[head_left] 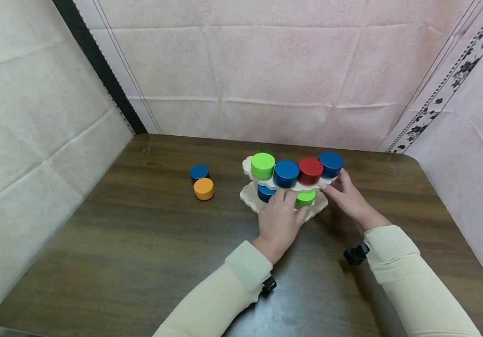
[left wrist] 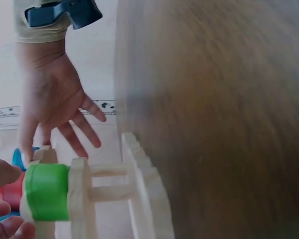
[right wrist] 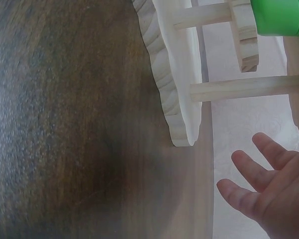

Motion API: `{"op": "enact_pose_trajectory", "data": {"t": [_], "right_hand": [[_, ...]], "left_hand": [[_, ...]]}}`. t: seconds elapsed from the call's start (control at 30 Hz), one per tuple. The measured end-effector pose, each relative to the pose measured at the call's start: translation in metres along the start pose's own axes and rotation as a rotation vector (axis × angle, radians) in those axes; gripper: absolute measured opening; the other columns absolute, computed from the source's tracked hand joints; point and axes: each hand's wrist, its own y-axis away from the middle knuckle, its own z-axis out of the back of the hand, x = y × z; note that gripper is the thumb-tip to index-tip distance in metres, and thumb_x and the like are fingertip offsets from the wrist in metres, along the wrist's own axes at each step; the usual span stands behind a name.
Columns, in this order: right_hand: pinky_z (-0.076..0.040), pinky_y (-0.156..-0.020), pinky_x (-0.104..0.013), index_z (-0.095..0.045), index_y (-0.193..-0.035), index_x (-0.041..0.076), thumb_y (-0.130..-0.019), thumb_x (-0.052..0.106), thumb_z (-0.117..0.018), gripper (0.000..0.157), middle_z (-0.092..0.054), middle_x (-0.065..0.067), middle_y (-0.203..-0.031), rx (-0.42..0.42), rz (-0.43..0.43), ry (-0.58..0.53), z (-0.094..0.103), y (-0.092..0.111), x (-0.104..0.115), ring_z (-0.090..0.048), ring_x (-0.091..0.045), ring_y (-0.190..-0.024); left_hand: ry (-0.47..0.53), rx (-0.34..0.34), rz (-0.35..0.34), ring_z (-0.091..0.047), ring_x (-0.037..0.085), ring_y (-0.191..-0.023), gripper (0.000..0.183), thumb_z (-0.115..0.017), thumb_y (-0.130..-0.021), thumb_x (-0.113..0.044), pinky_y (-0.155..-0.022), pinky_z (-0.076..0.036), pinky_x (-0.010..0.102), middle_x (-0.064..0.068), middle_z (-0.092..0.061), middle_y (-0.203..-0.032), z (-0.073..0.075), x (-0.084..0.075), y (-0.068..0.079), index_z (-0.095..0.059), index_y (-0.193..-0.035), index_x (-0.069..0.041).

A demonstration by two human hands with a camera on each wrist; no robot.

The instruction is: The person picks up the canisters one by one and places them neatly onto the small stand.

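Note:
A pale wooden tiered stand with scalloped plates stands on the table. Its upper plate bears a light green cylinder, a blue one, a red one and another blue one. Lower down sit a green cylinder and a partly hidden blue cylinder. My left hand reaches to the stand's front with loosely bent fingers near the lower green cylinder; nothing shows between thumb and fingers. At the upper plate's right edge, my right hand touches with its thumb side, other fingers spread.
Left of the stand, a loose blue cylinder and an orange cylinder lie close together on the brown wooden table. Pale cloth hangs behind the table and at both sides.

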Motion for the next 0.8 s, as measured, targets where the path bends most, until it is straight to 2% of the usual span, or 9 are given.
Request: {"op": "enact_pose_trajectory", "data": {"t": [0.17, 0.3, 0.53, 0.8], "right_hand": [[-0.022, -0.105, -0.07, 0.011, -0.154, 0.019, -0.098, 0.045, -0.048, 0.085, -0.016, -0.026, -0.154, 0.003, -0.005, 0.004, 0.001, 0.0, 0.001, -0.023, -0.048, -0.139], [-0.022, -0.105, -0.07, 0.011, -0.154, 0.02, -0.098, 0.046, -0.048, 0.086, -0.015, -0.026, -0.155, 0.007, -0.015, 0.0, 0.001, 0.0, 0.0, -0.022, -0.048, -0.139], [-0.022, -0.104, -0.07, 0.01, -0.154, 0.021, -0.098, 0.045, -0.049, 0.084, -0.014, -0.026, -0.155, 0.007, -0.017, -0.005, 0.001, 0.0, 0.0, -0.022, -0.047, -0.14], [-0.022, -0.105, -0.07, 0.011, -0.154, 0.02, -0.098, 0.046, -0.049, 0.085, -0.014, -0.026, -0.156, 0.007, -0.019, 0.0, 0.0, -0.001, 0.001, -0.022, -0.047, -0.14]], "left_hand": [[0.005, -0.071, -0.041, -0.062, 0.012, -0.082, 0.038, -0.076, -0.082, -0.04, -0.057, -0.053, 0.024, 0.002, -0.061, -0.096, 0.009, 0.011, 0.001, -0.064, -0.104, -0.012], [-0.002, -0.115, -0.048, -0.06, 0.013, -0.075, 0.036, -0.076, -0.081, -0.04, -0.054, -0.049, 0.022, 0.002, -0.06, -0.091, 0.015, 0.022, 0.002, -0.064, -0.1, -0.012], [0.023, -0.096, -0.036, -0.053, 0.013, -0.066, 0.031, -0.075, -0.083, -0.036, -0.047, -0.04, 0.02, 0.003, -0.055, -0.086, 0.021, 0.041, 0.005, -0.062, -0.094, -0.01], [-0.013, -0.131, -0.032, -0.057, 0.019, -0.078, 0.035, -0.077, -0.082, -0.034, -0.054, -0.05, 0.026, 0.008, -0.061, -0.097, 0.03, 0.069, 0.004, -0.064, -0.1, -0.007]]}}
